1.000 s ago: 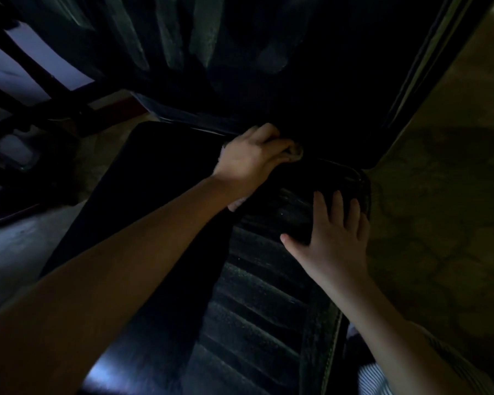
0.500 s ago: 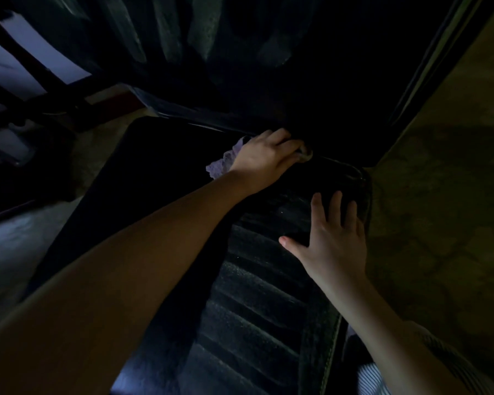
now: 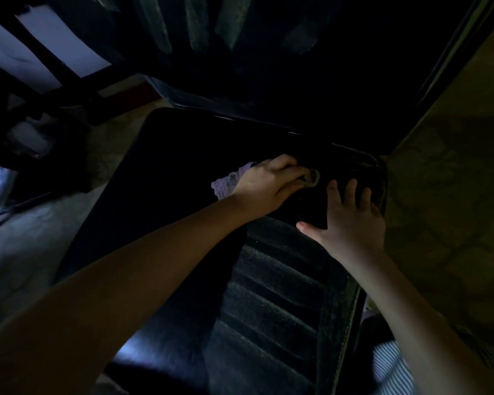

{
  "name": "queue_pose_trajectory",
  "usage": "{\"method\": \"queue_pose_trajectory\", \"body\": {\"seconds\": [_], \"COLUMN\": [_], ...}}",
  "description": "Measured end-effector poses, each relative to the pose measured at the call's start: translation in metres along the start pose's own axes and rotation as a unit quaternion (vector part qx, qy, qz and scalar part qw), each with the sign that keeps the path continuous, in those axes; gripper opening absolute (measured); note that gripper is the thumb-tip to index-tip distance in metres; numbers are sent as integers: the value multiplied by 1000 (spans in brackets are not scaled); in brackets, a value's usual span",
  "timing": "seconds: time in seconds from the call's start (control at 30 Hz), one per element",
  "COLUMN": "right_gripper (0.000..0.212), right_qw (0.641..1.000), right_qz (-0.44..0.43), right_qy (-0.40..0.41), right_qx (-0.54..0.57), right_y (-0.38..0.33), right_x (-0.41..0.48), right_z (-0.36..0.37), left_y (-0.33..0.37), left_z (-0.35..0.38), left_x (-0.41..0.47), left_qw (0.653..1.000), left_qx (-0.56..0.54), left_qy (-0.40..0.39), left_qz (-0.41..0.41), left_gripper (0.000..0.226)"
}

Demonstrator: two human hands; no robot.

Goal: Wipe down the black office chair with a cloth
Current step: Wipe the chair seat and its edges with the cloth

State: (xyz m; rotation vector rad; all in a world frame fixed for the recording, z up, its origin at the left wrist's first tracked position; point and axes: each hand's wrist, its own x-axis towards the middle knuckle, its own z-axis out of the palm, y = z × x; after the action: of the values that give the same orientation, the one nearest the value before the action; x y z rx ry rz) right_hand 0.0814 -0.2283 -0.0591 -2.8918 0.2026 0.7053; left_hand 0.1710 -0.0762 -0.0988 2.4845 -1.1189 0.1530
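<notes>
Cloth (image 3: 229, 182) crosswise on chair (image 3: 271, 283) — left hand (image 3: 265, 187) grip around it, right hand (image 3: 351, 222) flat

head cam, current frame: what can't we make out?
- cloth: head view, mostly hidden under the left hand; only two pale ends show.
- black chair: far part lost in darkness, near part cut off by the bottom edge.
- right hand: its own back hides the palm's contact with the chair.
- dark shapes at far left: too dim to identify.
</notes>
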Motion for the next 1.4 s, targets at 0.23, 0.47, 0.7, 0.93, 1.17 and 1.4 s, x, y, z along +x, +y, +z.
{"method": "queue_pose_trajectory", "body": {"seconds": [0.23, 0.47, 0.7, 0.93, 1.17, 1.4], "right_gripper": [99, 112, 116, 118, 118, 117], "right_qw": [999, 990, 992, 994, 993, 992], "right_qz": [-22, -47, -83, -54, -47, -32], "right_qy": [-27, -119, -81, -95, -106, -115], "right_qx": [10, 51, 58, 18, -5, -32], "right_y": [5, 11, 7, -2, -4, -11], "right_x": [-2, -8, -63, -56, -55, -55], "right_z": [-7, -24, 23, 23, 21, 17], "left_y": [17, 38, 23, 7, 24, 55], "left_z": [-5, -18, -38, -8, -8, -12], "left_x": [-46, -102, -51, -14, -40, -97], "left_qw": [1000, 998, 981, 989, 989, 993], "left_qx": [3, -60, -53, 38, 45, 35], "left_qy": [-2, -32, 88, 29, 35, 18], "left_qz": [3, -5, -167, -137, -133, -108], "left_gripper": [34, 34, 38, 36, 36, 34]}}
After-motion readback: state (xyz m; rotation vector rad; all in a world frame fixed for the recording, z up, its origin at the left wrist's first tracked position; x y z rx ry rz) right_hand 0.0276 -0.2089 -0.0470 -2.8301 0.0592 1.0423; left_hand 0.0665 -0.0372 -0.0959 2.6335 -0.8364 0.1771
